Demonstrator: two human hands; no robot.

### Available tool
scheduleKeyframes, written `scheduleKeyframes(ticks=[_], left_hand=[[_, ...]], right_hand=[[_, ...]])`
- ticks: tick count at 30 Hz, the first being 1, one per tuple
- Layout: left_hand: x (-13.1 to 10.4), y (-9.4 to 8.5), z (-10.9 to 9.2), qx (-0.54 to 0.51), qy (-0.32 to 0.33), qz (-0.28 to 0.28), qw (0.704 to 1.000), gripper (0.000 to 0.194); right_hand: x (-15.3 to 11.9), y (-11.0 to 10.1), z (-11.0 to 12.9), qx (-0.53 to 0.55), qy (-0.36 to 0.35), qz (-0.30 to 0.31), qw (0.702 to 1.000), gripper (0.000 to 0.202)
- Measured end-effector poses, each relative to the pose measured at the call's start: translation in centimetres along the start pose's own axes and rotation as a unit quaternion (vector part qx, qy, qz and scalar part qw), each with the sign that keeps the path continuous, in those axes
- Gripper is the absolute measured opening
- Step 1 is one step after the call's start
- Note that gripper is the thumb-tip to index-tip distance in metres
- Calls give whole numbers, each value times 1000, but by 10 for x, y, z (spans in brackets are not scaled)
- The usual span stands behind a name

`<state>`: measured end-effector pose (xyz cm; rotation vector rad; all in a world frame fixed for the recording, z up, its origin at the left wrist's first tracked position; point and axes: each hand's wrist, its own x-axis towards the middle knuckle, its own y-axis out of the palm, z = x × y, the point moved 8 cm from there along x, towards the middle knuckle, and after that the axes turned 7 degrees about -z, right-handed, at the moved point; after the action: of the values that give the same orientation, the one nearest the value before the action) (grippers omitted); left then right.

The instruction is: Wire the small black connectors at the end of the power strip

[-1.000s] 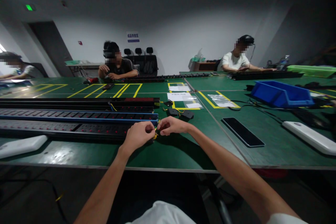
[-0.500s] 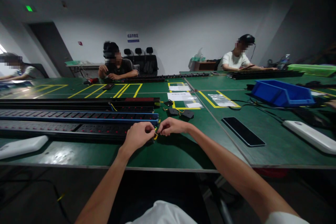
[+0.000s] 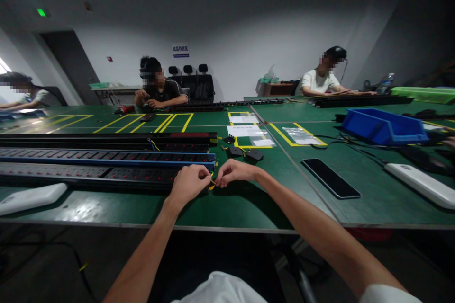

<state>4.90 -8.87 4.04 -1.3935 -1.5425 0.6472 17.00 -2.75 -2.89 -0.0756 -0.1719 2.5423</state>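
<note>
My left hand point(image 3: 189, 183) is closed in a pinch at the right end of the nearest black power strip point(image 3: 142, 173). A short yellow wire point(image 3: 212, 188) comes out of that end and runs between my fingertips. Facing it from the right, my right hand point(image 3: 234, 172) pinches with thumb and forefinger at the wire's tip. The fingertips of both hands nearly meet. Just behind lies a blue-edged power strip point(image 3: 159, 161), with a dark strip point(image 3: 192, 135) beyond it. Small black end pieces point(image 3: 254, 155) with yellow wires rest past my right hand.
A black phone point(image 3: 330, 178) and a white power bank point(image 3: 421, 184) lie to the right, a blue bin point(image 3: 384, 126) behind them. Another white device point(image 3: 33, 198) lies at the left. Papers point(image 3: 245, 130) sit within yellow tape lines. Co-workers sit across the green table point(image 3: 249, 208).
My right hand's fingers have shifted slightly at the wire. The left hand keeps its pinch at the strip's end. The whole view has moved a little.
</note>
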Motion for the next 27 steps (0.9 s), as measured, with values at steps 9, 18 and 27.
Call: scheduleKeyframes(ticks=[9,18,27], left_hand=[[3,0,4,37,-28,11,999,18],[-1,-2,4,28,-55,-16,998,17],[-4,-2,6,29,-43,-31,998,15]], right_hand=[[0,-1,-1,19,-4,-15,1000,34],[0,-1,0,14,-2,-14,1000,34],[5,-3,0,-47,6,-87,995,45]])
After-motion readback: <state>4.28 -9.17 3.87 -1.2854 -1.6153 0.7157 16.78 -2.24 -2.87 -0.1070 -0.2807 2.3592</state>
